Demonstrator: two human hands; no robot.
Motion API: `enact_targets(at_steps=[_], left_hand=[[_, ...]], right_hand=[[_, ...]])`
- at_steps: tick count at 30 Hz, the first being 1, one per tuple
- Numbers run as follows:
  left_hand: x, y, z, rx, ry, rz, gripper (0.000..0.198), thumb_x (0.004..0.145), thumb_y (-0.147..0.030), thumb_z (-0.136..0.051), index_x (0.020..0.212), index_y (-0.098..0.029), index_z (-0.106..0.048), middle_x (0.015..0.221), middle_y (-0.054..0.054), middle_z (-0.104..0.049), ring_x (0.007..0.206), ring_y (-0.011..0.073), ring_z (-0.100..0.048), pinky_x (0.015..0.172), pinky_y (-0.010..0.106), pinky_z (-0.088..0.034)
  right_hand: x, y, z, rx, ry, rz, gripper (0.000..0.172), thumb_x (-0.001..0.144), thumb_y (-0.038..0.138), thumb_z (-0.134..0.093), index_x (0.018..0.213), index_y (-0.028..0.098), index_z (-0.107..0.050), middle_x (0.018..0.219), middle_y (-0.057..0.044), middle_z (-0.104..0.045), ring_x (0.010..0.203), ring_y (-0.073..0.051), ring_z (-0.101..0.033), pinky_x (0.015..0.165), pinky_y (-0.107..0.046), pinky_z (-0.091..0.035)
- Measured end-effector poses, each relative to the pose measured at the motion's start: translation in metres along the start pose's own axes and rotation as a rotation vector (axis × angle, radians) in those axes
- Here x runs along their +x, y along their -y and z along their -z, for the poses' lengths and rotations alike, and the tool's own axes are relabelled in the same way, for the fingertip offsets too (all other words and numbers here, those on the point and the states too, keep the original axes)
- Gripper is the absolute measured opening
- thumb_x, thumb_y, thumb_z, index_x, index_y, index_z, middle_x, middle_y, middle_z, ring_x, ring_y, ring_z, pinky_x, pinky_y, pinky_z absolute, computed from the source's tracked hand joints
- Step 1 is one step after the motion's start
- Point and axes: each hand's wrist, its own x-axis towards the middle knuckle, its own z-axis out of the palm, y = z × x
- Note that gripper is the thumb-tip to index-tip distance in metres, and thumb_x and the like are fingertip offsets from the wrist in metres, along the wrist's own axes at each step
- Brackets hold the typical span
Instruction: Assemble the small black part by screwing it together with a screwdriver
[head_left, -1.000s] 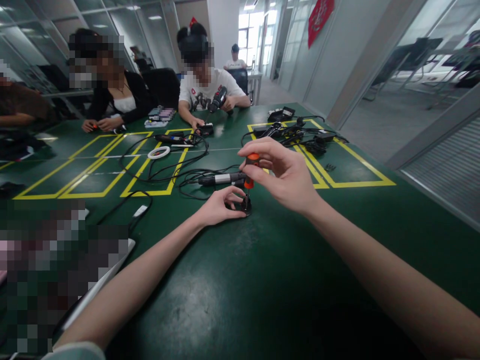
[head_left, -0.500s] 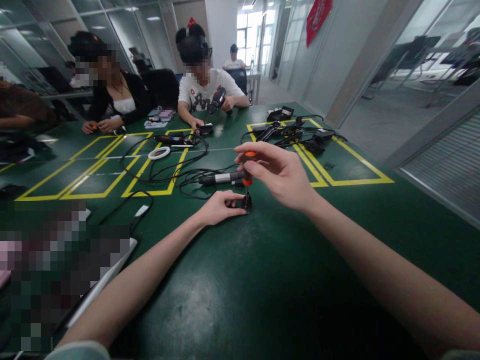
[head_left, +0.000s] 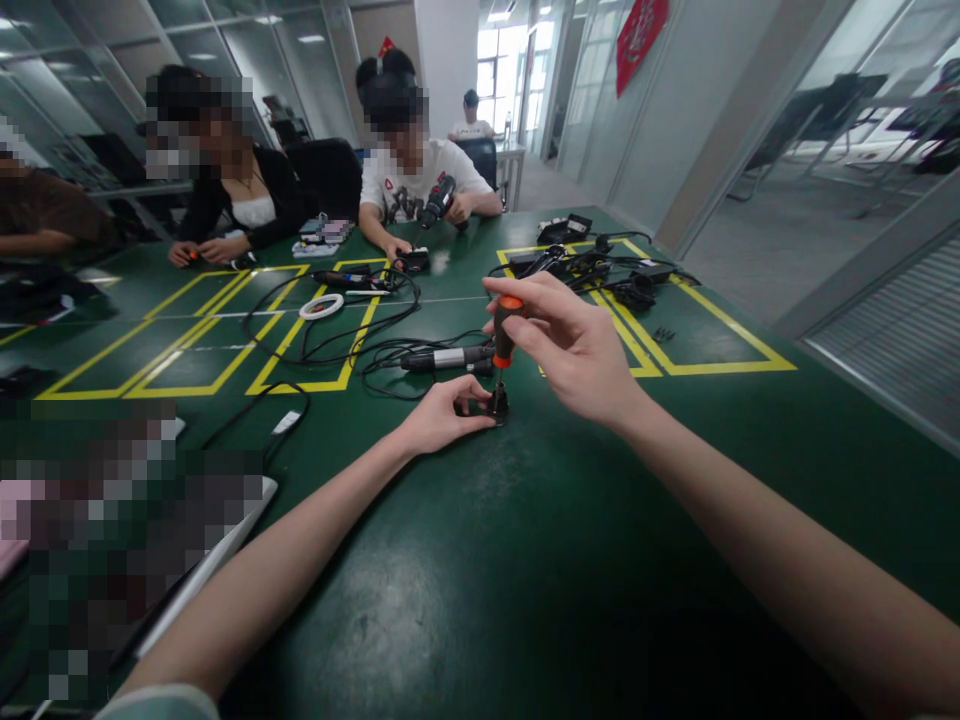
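Observation:
A screwdriver [head_left: 508, 335] with a dark handle and orange ends stands nearly upright in the fingers of my right hand [head_left: 581, 350]. Its shaft points down into a small black part [head_left: 498, 403] on the green table [head_left: 480, 560]. My left hand [head_left: 442, 415] pinches that part from the left, thumb in front and fingers behind. The part is too small and dark to name its kind, and the screwdriver's tip is hidden in it. Just behind my hands lies a black and silver cylindrical power tool [head_left: 448, 359] with a coiled cable.
Black cables and devices [head_left: 570, 265] lie at the back right, near small dark pieces [head_left: 663, 334]. A white ring [head_left: 321, 306] sits within yellow tape outlines. Blurred flat items [head_left: 225, 540] are at left. Across the table a person [head_left: 420, 180] holds a power drill [head_left: 438, 203].
The screwdriver's handle has tilted slightly to the right, and my right fingers have shifted around it. The whole view has moved a little; my left hand still pinches the part.

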Motion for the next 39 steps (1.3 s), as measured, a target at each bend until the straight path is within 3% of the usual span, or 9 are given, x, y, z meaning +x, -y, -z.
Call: enact_targets(at_steps=[7, 13, 20, 26, 29, 36, 39], left_hand=[[0.001, -0.003, -0.001, 0.069, 0.020, -0.009, 0.045, 0.066, -0.040, -0.090, 0.090, -0.018, -0.060, 0.086, -0.001, -0.065, 0.072, 0.0125, -0.051, 0.068, 0.025, -0.040], [0.003, 0.001, -0.005, 0.103, 0.005, -0.025, 0.035, 0.075, -0.037, -0.083, 0.088, -0.018, -0.056, 0.077, -0.005, -0.055, 0.069, 0.0113, -0.046, 0.067, 0.025, -0.036], [0.002, 0.007, -0.006, 0.054, 0.033, -0.024, 0.033, 0.078, -0.039, -0.079, 0.091, -0.017, -0.058, 0.076, -0.006, -0.051, 0.067, 0.0105, -0.042, 0.065, 0.024, -0.034], [0.004, 0.008, -0.005, 0.027, 0.038, -0.011, 0.032, 0.077, -0.037, -0.082, 0.091, -0.016, -0.062, 0.074, -0.006, -0.049, 0.067, 0.0107, -0.041, 0.065, 0.025, -0.032], [0.005, 0.009, -0.005, 0.011, 0.019, 0.014, 0.033, 0.072, -0.036, -0.085, 0.090, -0.015, -0.067, 0.071, -0.006, -0.047, 0.067, 0.0107, -0.040, 0.064, 0.025, -0.029], [0.006, 0.008, -0.004, 0.058, 0.024, 0.043, 0.036, 0.070, -0.036, -0.089, 0.098, -0.015, -0.079, 0.073, -0.003, -0.056, 0.068, 0.0118, -0.040, 0.064, 0.026, -0.028], [0.005, 0.006, -0.005, 0.084, 0.016, 0.022, 0.053, 0.069, -0.036, -0.090, 0.117, -0.017, -0.078, 0.082, -0.001, -0.063, 0.071, 0.0123, -0.043, 0.066, 0.026, -0.032]], right_hand=[[-0.001, -0.003, -0.005, 0.077, -0.012, -0.010, 0.020, 0.104, 0.037, -0.058, 0.117, 0.024, -0.066, 0.113, -0.006, -0.071, 0.097, -0.018, -0.070, 0.077, -0.031, -0.060], [0.000, -0.001, -0.003, -0.095, -0.097, 0.088, 0.012, 0.092, 0.032, -0.074, 0.101, 0.024, -0.072, 0.107, -0.005, -0.065, 0.099, -0.020, -0.065, 0.078, -0.033, -0.060], [-0.001, 0.000, -0.002, 0.007, 0.012, 0.010, 0.022, 0.104, 0.031, -0.056, 0.120, 0.024, -0.069, 0.119, -0.007, -0.074, 0.100, -0.020, -0.071, 0.078, -0.032, -0.062], [-0.001, 0.001, -0.003, -0.074, -0.033, 0.052, 0.018, 0.094, 0.025, -0.070, 0.111, 0.025, -0.072, 0.115, -0.006, -0.070, 0.101, -0.021, -0.070, 0.086, -0.036, -0.061], [0.000, 0.002, -0.002, -0.108, -0.082, 0.085, 0.013, 0.091, 0.024, -0.072, 0.104, 0.025, -0.075, 0.110, -0.006, -0.068, 0.100, -0.021, -0.068, 0.079, -0.034, -0.062], [-0.001, 0.003, -0.002, -0.041, -0.031, 0.027, 0.023, 0.097, 0.019, -0.061, 0.116, 0.024, -0.073, 0.112, -0.005, -0.074, 0.094, -0.018, -0.072, 0.082, -0.033, -0.062], [-0.002, 0.005, -0.002, -0.109, -0.068, 0.064, 0.020, 0.091, 0.020, -0.071, 0.109, 0.025, -0.076, 0.112, -0.005, -0.070, 0.097, -0.020, -0.070, 0.082, -0.034, -0.062]])
